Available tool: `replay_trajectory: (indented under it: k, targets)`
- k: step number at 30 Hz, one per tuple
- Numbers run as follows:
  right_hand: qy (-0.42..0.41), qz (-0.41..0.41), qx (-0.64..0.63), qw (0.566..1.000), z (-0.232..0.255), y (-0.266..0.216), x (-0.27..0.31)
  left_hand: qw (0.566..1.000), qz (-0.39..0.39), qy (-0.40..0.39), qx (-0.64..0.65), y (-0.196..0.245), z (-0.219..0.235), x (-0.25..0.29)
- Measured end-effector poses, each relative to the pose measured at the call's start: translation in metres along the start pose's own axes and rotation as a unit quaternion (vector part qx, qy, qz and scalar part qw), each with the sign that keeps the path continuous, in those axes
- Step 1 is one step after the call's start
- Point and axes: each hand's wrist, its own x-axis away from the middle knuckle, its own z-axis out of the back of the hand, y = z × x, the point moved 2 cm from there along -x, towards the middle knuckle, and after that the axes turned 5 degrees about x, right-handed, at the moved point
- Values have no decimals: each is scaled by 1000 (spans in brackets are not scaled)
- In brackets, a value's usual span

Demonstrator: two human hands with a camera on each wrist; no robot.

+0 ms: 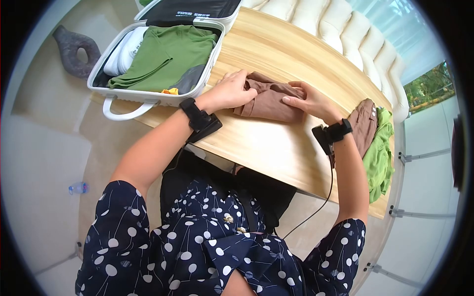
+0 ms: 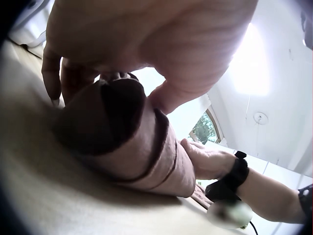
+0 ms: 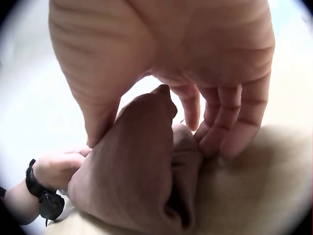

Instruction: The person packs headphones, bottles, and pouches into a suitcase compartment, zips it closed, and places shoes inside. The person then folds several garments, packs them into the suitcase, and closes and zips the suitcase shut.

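A folded brown garment (image 1: 273,101) lies on the wooden table in front of the person, rolled into a thick bundle. The left hand (image 1: 229,91) grips its left end, thumb on the near side and fingers over the far edge. At the other end, the right hand (image 1: 316,101) holds the cloth between its thumb and fingers. From the left wrist, the garment (image 2: 146,152) shows as layered folds with a dark hollow at its end. In the right wrist view the garment (image 3: 132,161) rises to a peak beneath the palm, thumb and fingers on opposite sides.
An open white suitcase (image 1: 207,74) stands at the table's left, holding a folded green shirt (image 1: 165,59) and white items (image 1: 126,52). Another brown garment (image 1: 363,126) and a bright green garment (image 1: 380,153) lie at the right edge. A cream sofa (image 1: 328,24) stands beyond the table (image 1: 266,47).
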Motion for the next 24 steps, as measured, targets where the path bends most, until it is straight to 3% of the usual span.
replay_trajectory:
  k: [1,2,3,5,6,8,10,12,13,14,15,17,18,20,21,23,24]
  targets:
    - [-53,-8,27,998,3,-7,-5,993,48,-48,99,1,0,0]
    - [-117,-37,55,991,7,-14,-10,993,49,-46,98,2,0,1]
    - [-117,-35,56,991,10,-18,-16,988,42,-65,131,4,0,3]
    - [-223,-16,137,965,9,-25,-26,983,36,-80,163,5,-2,6]
    - [-252,-34,181,950,8,-33,-29,967,6,-94,237,8,-4,7]
    - [-281,-31,179,943,8,-48,-29,929,-26,-90,359,14,-8,14]
    - [-297,-14,177,938,-1,-47,-32,914,10,-131,385,27,1,23]
    - [-323,69,102,938,-10,-41,-32,877,-85,-119,457,19,-10,23]
    - [-322,61,10,945,-6,-70,-19,887,-130,-93,434,26,-6,28]
    - [-329,7,70,942,-1,-83,-16,928,-149,-67,336,35,6,36]
    - [-334,15,21,942,3,-96,-13,955,-199,-13,219,41,15,43]
    - [-329,-58,61,941,19,-114,-11,953,-228,4,199,56,45,63]
    - [-311,-24,41,949,27,-117,-14,955,-224,14,196,55,61,68]
    - [-257,66,-67,962,39,-125,-25,938,-300,112,134,48,101,79]
    - [-218,125,-153,956,43,-134,-30,941,-284,153,98,41,124,86]
    - [-179,56,-237,953,48,-151,-50,940,-242,236,-47,12,169,99]
    - [-166,57,-246,953,43,-169,-61,943,-174,267,-95,-2,186,113]
